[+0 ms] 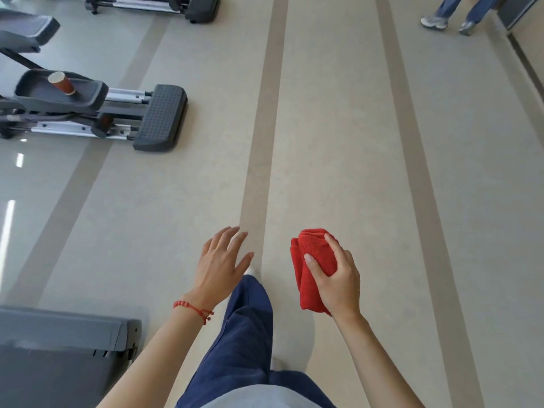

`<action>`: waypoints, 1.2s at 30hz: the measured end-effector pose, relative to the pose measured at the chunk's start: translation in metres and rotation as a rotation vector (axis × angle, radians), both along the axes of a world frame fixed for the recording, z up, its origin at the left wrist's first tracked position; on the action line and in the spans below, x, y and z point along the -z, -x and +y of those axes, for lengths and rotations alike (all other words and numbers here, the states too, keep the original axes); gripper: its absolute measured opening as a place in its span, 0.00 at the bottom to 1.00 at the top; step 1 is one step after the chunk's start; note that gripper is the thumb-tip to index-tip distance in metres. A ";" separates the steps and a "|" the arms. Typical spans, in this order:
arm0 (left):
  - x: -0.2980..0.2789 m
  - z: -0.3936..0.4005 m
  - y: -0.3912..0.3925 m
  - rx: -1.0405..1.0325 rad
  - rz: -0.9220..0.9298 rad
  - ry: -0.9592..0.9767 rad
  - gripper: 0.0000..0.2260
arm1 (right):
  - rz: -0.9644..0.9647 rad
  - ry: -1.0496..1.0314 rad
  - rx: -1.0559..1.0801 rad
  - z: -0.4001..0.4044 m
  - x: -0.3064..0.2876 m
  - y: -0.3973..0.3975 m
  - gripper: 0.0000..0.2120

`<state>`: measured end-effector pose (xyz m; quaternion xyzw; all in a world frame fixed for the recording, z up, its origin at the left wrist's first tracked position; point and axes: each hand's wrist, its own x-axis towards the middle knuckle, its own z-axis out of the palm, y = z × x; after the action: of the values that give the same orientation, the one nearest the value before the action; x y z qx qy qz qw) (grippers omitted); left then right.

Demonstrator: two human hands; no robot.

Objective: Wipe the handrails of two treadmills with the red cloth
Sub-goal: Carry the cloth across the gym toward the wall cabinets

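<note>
Fig.: person w/ red cloth [313,269] in transit across gym floor [338,128], head view looking down. Right hand [335,278] grips the cloth, fingers curled round it & thumb pressed on its near face; cloth is bunched into a thick wad, upper folds showing above the fingers, lower end hanging below the palm. Left hand [219,266] holds nothing, fingers spread & fairly straight, palm down, well apart from the cloth; red bead bracelet [192,309] at the wrist. Step in hand (judged): walking to a treadmill, no handrail in view, so wiping not yet begun. To do it well: keep the wad firm, then open it enough to wrap part-way round the rail so a broad face bears on it, not a corner; free left hand could steady the body on the frame. Materials: cloth = soft terry-like pile, matte, likely compliant & grippy; floor = smooth pale sheet w/ darker tan stripes, faint sheen at left. Grey deck end of a machine [67,346] at lower left, prob. a treadmill, hard moulded plastic w/ dark belt surface. Elliptical trainer [117,113] at upper left: ribbed dark rear cover, bright metal rails, a paper cup [61,83] standing in its footplate. Another person's legs [459,13] at top right, far off
</note>
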<state>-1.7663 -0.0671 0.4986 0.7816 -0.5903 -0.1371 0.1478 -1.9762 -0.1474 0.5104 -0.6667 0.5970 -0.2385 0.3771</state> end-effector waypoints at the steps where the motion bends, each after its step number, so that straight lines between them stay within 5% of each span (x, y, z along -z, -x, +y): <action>1: 0.001 -0.019 -0.012 0.008 -0.002 -0.001 0.30 | -0.004 0.004 0.007 -0.017 0.000 -0.012 0.27; 22: 0.004 -0.363 -0.178 0.019 -0.002 0.018 0.24 | -0.018 -0.003 0.021 -0.354 0.000 -0.178 0.27; 36: -0.010 -0.595 -0.262 0.013 -0.023 -0.022 0.30 | 0.002 -0.007 -0.012 -0.592 -0.010 -0.260 0.26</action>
<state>-1.5044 -0.6623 0.5082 0.7809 -0.5954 -0.1356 0.1315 -1.7158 -0.7398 0.5203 -0.6689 0.5943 -0.2337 0.3804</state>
